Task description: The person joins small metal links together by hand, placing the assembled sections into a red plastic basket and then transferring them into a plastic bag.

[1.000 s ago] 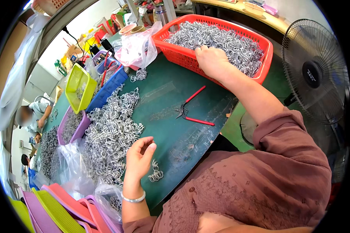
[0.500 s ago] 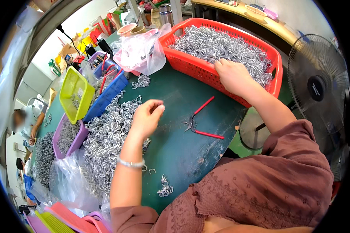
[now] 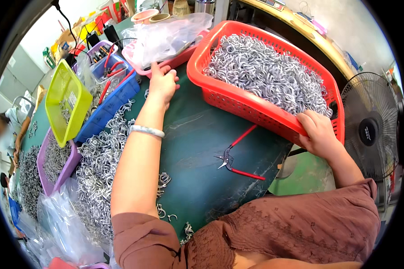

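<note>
My right hand (image 3: 318, 132) grips the near rim of a red plastic basket (image 3: 249, 101), close to its right end. Silvery metal rings (image 3: 269, 71) fill that basket. Reaching forward, my left hand (image 3: 163, 86) is at the near edge of a pink basket (image 3: 180, 57) that holds clear plastic bags (image 3: 166, 38). Its fingers are apart and loosely bent, with nothing seen in them. A pair of red-handled pliers (image 3: 228, 158), jaws to the left, lies on the green tabletop (image 3: 188, 134) between my arms.
Left of my forearm spreads a pile of metal rings (image 3: 98, 166). Beyond it stand a blue bin (image 3: 110, 105), a lime-green basket (image 3: 67, 101) and a purple basket (image 3: 58, 161). A fan (image 3: 368, 130) stands at right. Another person's arm (image 3: 20, 139) shows far left.
My left hand has moved forward from above the ring pile to the pink basket. My right hand has shifted right along the red basket's rim. The whole view has shifted slightly.
</note>
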A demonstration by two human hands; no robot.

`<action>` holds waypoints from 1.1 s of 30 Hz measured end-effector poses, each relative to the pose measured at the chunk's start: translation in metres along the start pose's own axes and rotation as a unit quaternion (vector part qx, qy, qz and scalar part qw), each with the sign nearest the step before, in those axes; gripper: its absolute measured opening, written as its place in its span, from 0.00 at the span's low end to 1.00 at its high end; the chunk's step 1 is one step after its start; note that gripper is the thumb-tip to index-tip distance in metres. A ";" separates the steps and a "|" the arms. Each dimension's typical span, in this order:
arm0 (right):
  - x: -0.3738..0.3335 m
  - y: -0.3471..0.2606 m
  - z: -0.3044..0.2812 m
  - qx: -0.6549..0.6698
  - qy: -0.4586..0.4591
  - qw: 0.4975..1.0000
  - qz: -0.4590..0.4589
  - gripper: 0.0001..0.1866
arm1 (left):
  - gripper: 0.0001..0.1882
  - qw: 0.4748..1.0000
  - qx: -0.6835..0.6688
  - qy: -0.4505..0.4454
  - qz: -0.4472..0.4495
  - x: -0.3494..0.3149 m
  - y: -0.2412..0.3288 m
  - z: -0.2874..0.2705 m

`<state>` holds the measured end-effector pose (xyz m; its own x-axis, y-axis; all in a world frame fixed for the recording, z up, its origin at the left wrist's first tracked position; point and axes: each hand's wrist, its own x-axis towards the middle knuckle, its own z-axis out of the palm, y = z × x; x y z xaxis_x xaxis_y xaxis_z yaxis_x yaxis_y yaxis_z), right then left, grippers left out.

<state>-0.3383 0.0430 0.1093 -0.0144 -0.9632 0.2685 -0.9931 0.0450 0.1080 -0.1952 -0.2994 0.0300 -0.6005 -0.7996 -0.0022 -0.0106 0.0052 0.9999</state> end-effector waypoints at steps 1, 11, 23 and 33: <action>-0.003 0.000 -0.002 0.003 -0.005 1.000 -0.004 0.23 | 0.34 1.000 -0.005 0.003 -0.007 0.004 -0.003 -0.007; -0.011 -0.003 -0.009 -0.001 0.011 1.000 -0.029 0.20 | 0.35 0.999 0.016 0.011 -0.039 -0.022 -0.011 -0.008; -0.019 0.009 -0.001 -0.024 0.030 0.998 -0.049 0.17 | 0.20 0.990 -0.087 -0.068 -0.089 -0.029 0.011 0.013; -0.016 0.017 -0.004 0.065 0.061 0.991 -0.101 0.16 | 0.21 0.910 -0.322 -0.228 -0.125 0.030 0.013 0.040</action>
<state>-0.3543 0.0606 0.1108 0.1919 -0.9099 0.3678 -0.9811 -0.1869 0.0496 -0.2457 -0.2992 0.0421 -0.9150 -0.3939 -0.0877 0.1905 -0.6132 0.7666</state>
